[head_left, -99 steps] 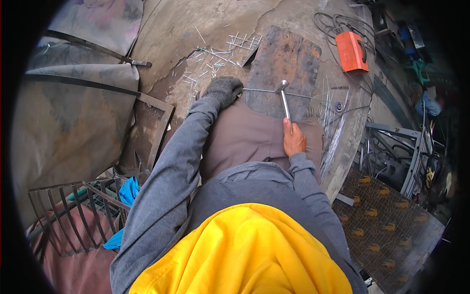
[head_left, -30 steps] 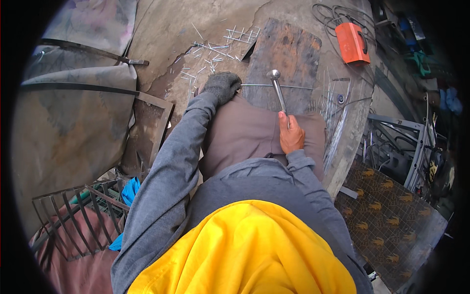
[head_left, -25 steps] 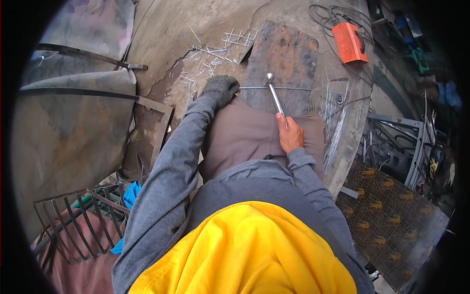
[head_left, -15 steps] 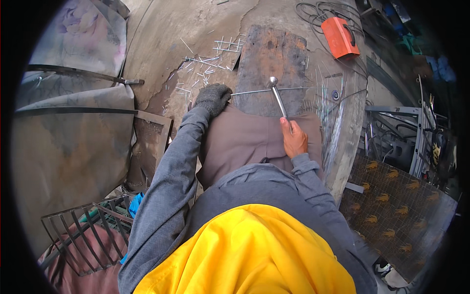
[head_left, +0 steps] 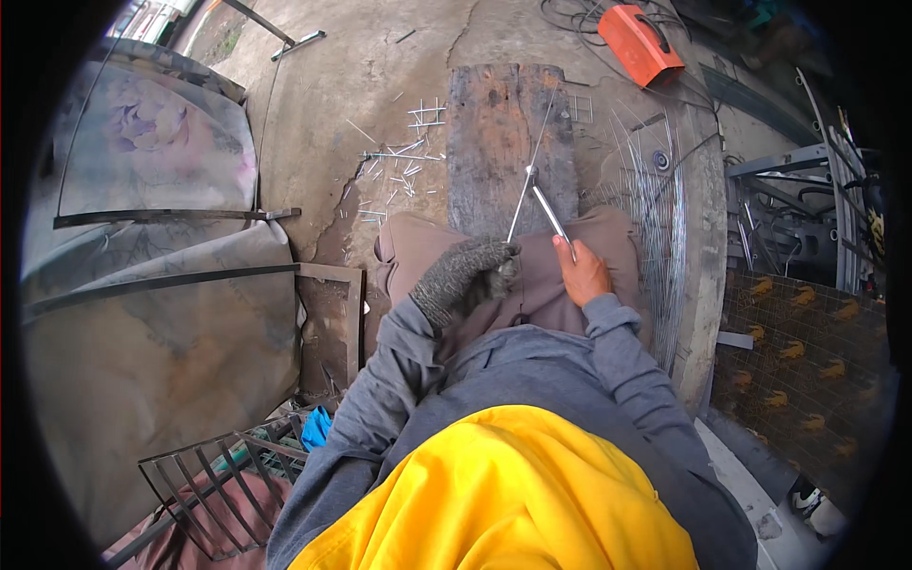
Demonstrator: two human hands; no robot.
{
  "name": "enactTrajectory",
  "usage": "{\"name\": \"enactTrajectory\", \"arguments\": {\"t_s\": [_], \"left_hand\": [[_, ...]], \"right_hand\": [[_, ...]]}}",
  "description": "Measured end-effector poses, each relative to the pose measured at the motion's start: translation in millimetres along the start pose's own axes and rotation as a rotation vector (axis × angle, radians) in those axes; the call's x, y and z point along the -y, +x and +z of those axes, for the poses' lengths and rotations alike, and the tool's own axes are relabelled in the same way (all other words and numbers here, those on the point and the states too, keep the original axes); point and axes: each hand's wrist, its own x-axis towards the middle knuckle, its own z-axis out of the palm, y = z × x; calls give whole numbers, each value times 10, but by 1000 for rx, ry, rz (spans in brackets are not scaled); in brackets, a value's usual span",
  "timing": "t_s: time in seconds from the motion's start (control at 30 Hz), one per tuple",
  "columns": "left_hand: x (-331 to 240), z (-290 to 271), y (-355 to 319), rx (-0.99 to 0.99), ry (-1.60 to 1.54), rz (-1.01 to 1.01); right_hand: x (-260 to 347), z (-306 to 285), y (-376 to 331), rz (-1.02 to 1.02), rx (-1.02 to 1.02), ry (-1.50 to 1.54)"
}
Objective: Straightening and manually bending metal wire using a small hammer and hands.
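Right of the metal bits (head_left: 408, 176) on the ground, the gloved left hand (head_left: 472, 275) gripped the rod (head_left: 519, 207) by its near end, likely to steady it across the board (head_left: 477, 119), which seemed to serve as backing. The bare right hand (head_left: 586, 275) clasped the hammer (head_left: 549, 211) low, perhaps for leverage, its head at the rod, contact unclear to me; long wires (head_left: 662, 242) lay beyond, seemingly kept within reach.

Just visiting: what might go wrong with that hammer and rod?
The hammer in the bare right hand could slip and strike the gloved left hand nearby. The thin rod might twist if struck, since only the left hand appears to hold it. The metal rods beside the right leg might scratch or snag.
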Motion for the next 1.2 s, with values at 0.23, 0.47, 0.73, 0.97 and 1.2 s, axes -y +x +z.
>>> {"name": "enactTrajectory", "arguments": {"t_s": [0.23,0.47,0.73,0.97,1.2], "left_hand": [[13,829,-188,117,-503,160],[16,894,3,101,-415,133],[-330,955,46,241,-512,217],[-485,961,20,364,-545,300],[-554,907,37,481,-553,328]], "right_hand": [[-79,63,65,-49,18,53],[-195,106,92,-180,-61,119],[-98,49,76,-120,-25,73],[-113,79,101,-116,-16,65],[-61,48,82,-80,6,69]]}}
